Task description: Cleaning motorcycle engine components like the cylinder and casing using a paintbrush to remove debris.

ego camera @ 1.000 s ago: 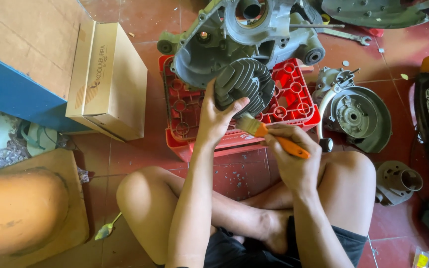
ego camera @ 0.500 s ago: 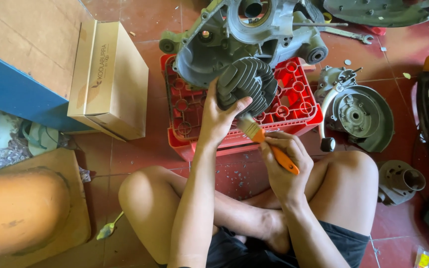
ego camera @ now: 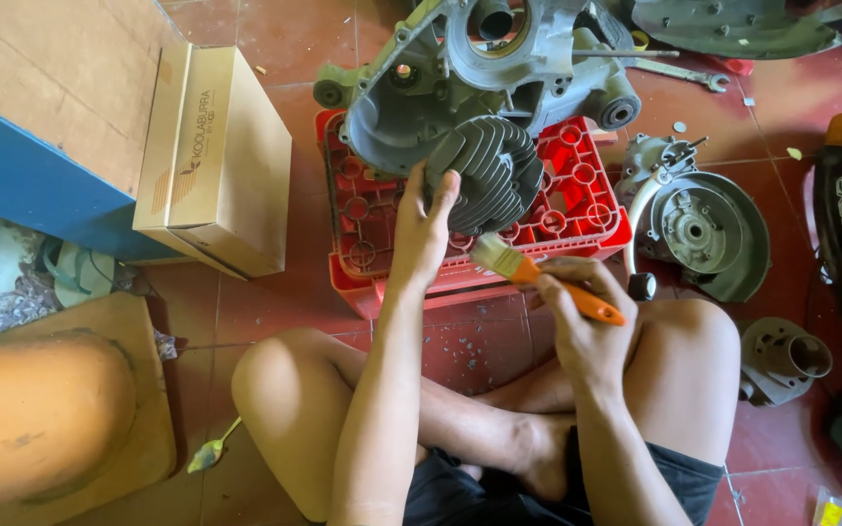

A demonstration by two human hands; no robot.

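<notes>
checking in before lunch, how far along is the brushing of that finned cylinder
Done: the grey engine case already sits on the red plastic crate. In hand: the left hand grips the dark finned metal cylinder; the right hand holds the orange-handled paintbrush just short of it. The fins look dark; how much is cleaned is unclear.

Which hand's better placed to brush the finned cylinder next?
Right. The right hand already holds the orange-handled brush, bristles beside the finned cylinder; the left hand is occupied gripping it.

Single head-worn view, looking steeply down.

The camera sits close above the seated person's crossed legs, facing forward and down onto the floor, with the red crate [ego camera: 577, 205] just beyond the knees and near frame centre.
</notes>
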